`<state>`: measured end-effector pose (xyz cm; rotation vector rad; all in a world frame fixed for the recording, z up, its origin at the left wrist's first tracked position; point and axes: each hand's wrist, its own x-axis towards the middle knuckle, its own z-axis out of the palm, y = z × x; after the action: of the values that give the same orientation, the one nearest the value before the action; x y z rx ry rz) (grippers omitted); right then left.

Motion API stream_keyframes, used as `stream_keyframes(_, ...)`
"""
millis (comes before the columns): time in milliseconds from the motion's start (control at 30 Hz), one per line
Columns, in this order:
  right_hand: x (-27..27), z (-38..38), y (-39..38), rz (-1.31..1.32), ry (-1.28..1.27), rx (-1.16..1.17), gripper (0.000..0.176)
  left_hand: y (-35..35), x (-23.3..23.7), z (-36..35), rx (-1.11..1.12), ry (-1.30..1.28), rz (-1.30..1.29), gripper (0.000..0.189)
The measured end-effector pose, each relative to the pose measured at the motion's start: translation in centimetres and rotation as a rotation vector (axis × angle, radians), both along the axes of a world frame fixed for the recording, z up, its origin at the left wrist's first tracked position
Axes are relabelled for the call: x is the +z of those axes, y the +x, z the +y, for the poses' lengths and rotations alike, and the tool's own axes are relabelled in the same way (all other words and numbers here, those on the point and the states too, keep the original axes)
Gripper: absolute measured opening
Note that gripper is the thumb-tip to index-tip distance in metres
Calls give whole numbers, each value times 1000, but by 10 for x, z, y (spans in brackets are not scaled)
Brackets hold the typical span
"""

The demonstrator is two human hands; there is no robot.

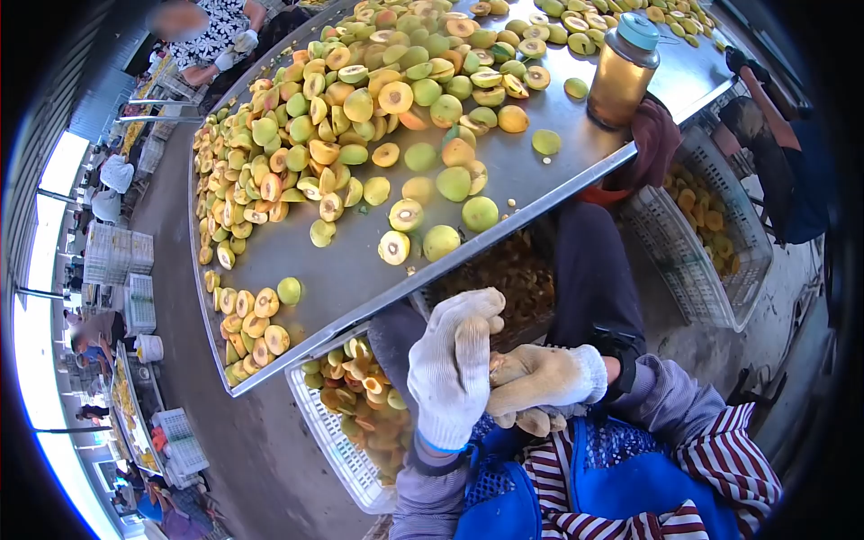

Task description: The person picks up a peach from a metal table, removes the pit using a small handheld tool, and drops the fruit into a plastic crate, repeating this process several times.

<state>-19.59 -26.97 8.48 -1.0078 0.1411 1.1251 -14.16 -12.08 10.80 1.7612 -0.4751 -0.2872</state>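
My left hand (454,364), in a white knit glove, is curled closed above my lap. Against it is my right hand (549,382), in a yellow-stained glove, also closed with thumb and fingers together. A small brownish bit shows between the two hands, mostly hidden by the gloves; I cannot make out what it is. Beyond them, a metal table (346,265) bears a large heap of green and yellow stone fruit (360,103), many cut in half with the pits showing. A smaller group of fruit halves (256,315) lies at the near left corner.
A bottle with amber liquid (621,76) stands by the table edge, next to a dark red cloth (655,144). White crates of fruit pieces sit at lower left (315,432) and right (670,261). Brown bits lie below my hands. Other people work around the hall.
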Motion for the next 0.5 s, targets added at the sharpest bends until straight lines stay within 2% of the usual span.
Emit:
stream_keyframes(33,2,4,-1,-9,-6,-18,25,4,10,4,-51,91,125,57)
stream_keyframes(67,2,5,-2,-18,-12,-35,25,10,4,10,-58,35,360,40)
stream_keyframes(167,-3,-1,-1,154,122,-45,23,11,-4,6,-74,1,283,33)
stream_keyframes(267,-28,-9,-6,423,572,-89,20,11,-8,1,-128,77,-120,47)
stream_keyframes(367,-19,-4,-14,229,649,-236,16,16,-14,-3,-186,-34,-286,43)
stream_keyframes(400,-25,-5,-14,281,677,-212,14,18,-16,-4,-192,-100,-337,43)
stream_keyframes(500,-43,-9,-14,319,818,-105,14,2,-27,-11,-125,-461,29,45)
